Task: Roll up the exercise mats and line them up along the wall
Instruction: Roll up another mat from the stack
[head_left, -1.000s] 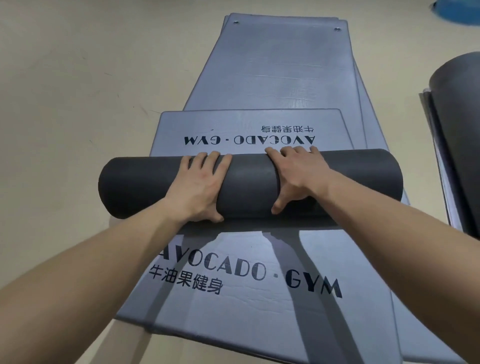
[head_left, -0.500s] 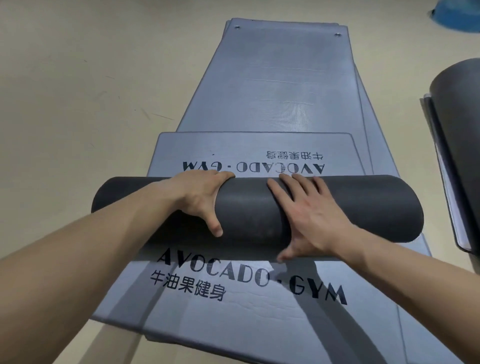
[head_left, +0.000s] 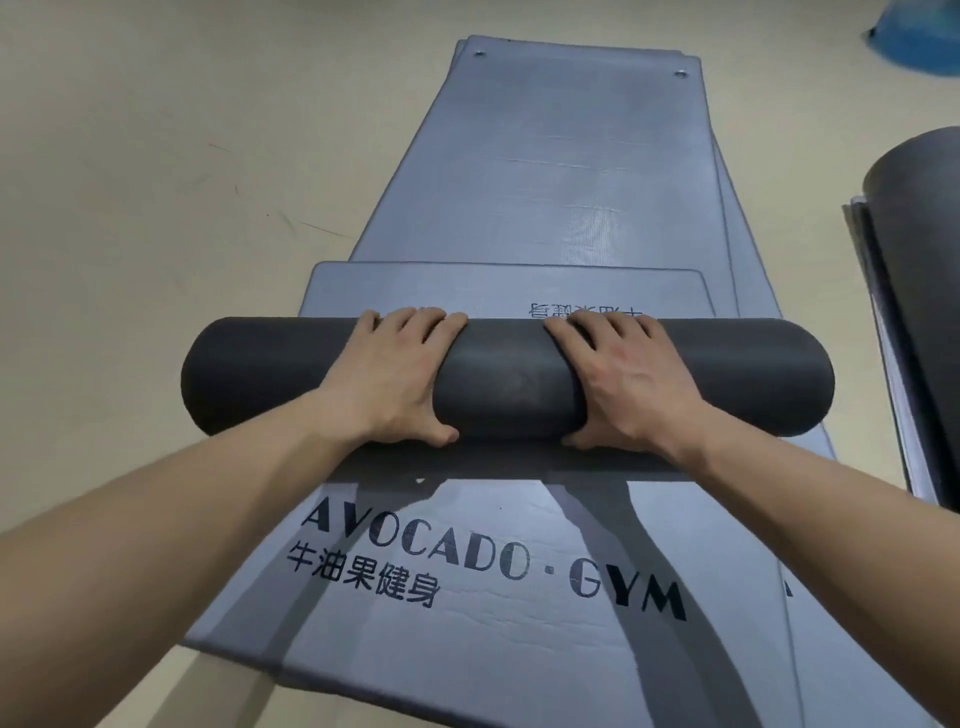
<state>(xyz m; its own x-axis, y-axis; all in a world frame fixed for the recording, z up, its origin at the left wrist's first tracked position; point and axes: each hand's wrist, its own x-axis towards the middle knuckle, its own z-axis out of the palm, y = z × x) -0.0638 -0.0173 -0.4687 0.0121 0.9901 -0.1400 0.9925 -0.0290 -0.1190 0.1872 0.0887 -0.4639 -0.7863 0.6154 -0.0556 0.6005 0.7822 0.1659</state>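
**Q:** What do the hands do?

**A:** The left hand (head_left: 387, 382) and the right hand (head_left: 623, 384) each grip the dark rolled mat (head_left: 506, 382). The fingers, held close together, curl over its top, with the fingertips at its far edge; each thumb wraps the near side, tip down by the flat surface.

**Q:** Where does the roll lie?

**A:** It lies crosswise on a stack of grey flat mats (head_left: 545, 156); its middle shows bare between the two thumbs; its ends reach well outward of both little fingers. Just beyond the fingertips a short flat flap (head_left: 467, 288) runs out from under the roll, its upside-down print partly hidden. On the thumb side, toward the wrists, the mat below bears the lettering (head_left: 493, 556) "AVOCADO · GYM".

**Q:** And around?

**A:** Beige floor (head_left: 156, 156) lies outward of the left little finger. Well outward of the right little finger, a second dark roll (head_left: 924, 260) stands at the frame edge. Far beyond it is a blue object (head_left: 930, 31), too cropped to identify.
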